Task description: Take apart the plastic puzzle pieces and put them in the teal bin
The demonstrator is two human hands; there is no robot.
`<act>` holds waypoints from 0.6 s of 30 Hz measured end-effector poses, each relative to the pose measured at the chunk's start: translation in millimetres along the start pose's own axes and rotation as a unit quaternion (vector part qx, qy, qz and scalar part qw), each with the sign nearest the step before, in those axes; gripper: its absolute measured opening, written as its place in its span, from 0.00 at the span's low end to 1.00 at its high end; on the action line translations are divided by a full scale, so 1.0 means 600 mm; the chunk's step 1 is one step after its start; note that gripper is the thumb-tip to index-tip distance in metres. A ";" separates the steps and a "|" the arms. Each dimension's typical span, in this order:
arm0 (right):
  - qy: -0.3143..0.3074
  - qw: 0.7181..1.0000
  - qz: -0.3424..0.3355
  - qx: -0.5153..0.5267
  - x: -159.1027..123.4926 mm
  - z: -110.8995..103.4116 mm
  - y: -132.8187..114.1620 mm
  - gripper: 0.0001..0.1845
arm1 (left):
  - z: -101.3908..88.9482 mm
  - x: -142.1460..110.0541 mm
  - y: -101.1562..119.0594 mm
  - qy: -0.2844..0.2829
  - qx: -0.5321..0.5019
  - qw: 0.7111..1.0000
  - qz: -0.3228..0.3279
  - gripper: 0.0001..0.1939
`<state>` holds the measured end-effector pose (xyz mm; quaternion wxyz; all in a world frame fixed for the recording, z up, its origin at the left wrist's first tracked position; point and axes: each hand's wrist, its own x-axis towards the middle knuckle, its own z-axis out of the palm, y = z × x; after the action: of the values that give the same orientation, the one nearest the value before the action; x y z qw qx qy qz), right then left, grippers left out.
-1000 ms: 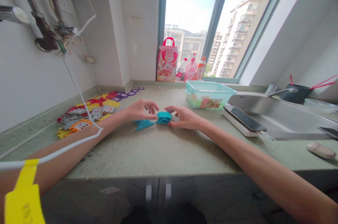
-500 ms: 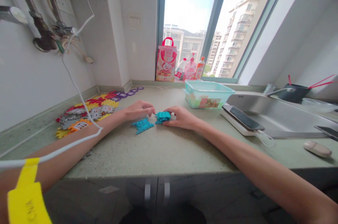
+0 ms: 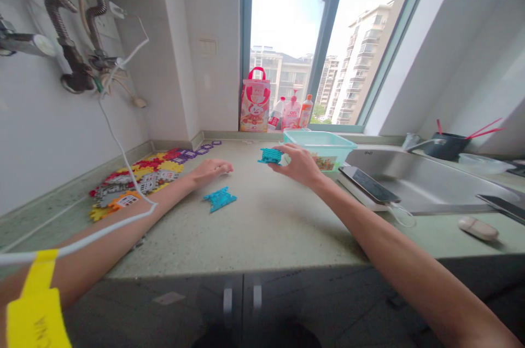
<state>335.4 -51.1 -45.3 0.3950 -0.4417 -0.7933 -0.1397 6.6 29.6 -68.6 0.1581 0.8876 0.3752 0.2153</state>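
Observation:
A stack of teal plastic building pieces [image 3: 271, 156] is gripped between the thumb and fingers of my right hand [image 3: 300, 166], raised over the counter just in front of the aqua tub [image 3: 340, 145]. My left hand [image 3: 211, 172] hovers low over the counter or rests on it, fingers curled together, with nothing visible in them. Closer to me, below the left hand, more teal pieces [image 3: 220, 199] lie flat on the counter. Left of my left wrist spreads a pile of coloured pieces [image 3: 141, 177] in yellow, red, grey, orange and purple, partly hidden by my forearm.
A white cable [image 3: 123, 145] hangs across my left forearm. A phone [image 3: 369, 185] lies on a white block beside the steel sink [image 3: 414, 173]. Bottles [image 3: 291, 114] and a pink bag [image 3: 255, 107] stand by the window. A small pale case [image 3: 478, 228] sits at the right.
My right hand has lifted the teal stack up and to the right, away from my left hand and towards the tub. My left hand has drawn back slightly to the left. The view has shifted slightly.

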 end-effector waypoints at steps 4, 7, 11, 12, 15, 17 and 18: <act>0.102 0.990 0.070 -0.071 0.011 -0.048 0.070 0.21 | 0.001 0.001 0.002 -0.008 0.026 1.000 -0.006 0.30; 0.140 0.974 0.136 -0.115 0.008 -0.077 0.119 0.25 | 0.002 0.003 -0.001 -0.013 0.030 0.999 0.002 0.29; 0.165 0.956 0.211 -0.116 0.000 -0.094 0.160 0.36 | 0.002 0.004 -0.002 -0.020 0.033 0.999 0.004 0.30; 0.168 0.954 0.221 -0.112 -0.001 -0.095 0.166 0.38 | 0.002 0.004 -0.002 -0.020 0.034 0.999 0.001 0.30; 0.186 0.952 0.219 -0.109 0.001 -0.104 0.171 0.41 | 0.003 0.004 0.000 -0.019 0.037 0.999 -0.005 0.30; 0.224 0.949 0.189 -0.112 0.007 -0.114 0.163 0.39 | 0.003 0.005 0.000 -0.020 0.038 0.999 -0.004 0.30; 0.247 0.947 0.169 -0.113 0.010 -0.119 0.156 0.36 | 0.004 0.005 0.000 -0.020 0.038 0.999 -0.002 0.30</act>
<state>445.6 -34.6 -6.5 0.5440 -0.5630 -0.5631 -0.2646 9.5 31.9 -69.7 0.1317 0.8966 0.3813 0.1825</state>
